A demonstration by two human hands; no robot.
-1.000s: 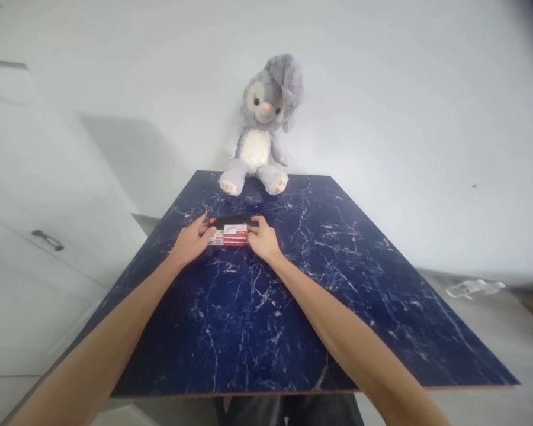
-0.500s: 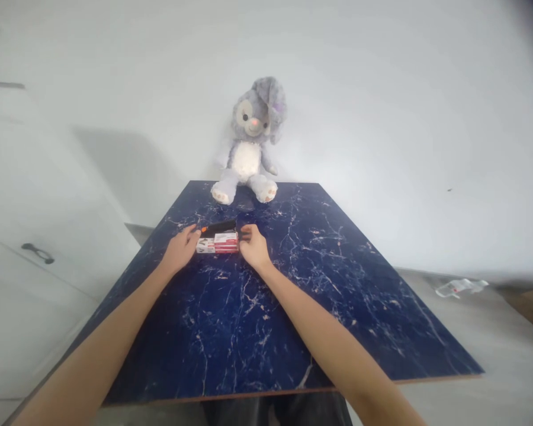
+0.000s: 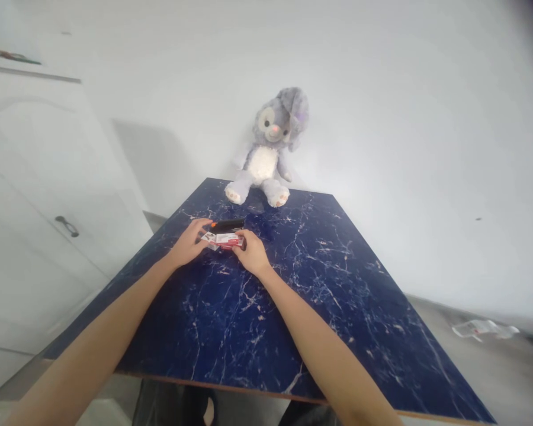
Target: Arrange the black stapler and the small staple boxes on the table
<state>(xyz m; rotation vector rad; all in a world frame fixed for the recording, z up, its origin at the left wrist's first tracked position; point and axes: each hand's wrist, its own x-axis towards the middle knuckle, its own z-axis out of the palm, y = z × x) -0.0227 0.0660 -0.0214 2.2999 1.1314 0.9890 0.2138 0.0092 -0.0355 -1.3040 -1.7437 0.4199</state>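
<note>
Two small cardboard boxes lie end to end near the middle of the table: a white one (image 3: 209, 238) on the left and a red-and-white one (image 3: 227, 239) on the right. My left hand (image 3: 189, 244) grips the white box by its left end, thumb and fingers on either side; that box sits tilted. Round the right end of the red-and-white box my right hand (image 3: 251, 253) is closed, fingertips at its edge. Just behind the boxes rests a long black object (image 3: 229, 225) with an orange end, touched by neither palm; its kind is unclear.
A grey plush rabbit (image 3: 266, 160) sits at the table's far edge against the wall. The dark blue marbled table (image 3: 328, 307) spreads to the right and front. A white cabinet (image 3: 35, 236) stands at left, and clear plastic (image 3: 484, 329) lies on the floor at right.
The white box has turned askew in my left hand. My right fingers have moved from beside the boxes onto the red-and-white one. The camera view has shifted and tilted slightly.
</note>
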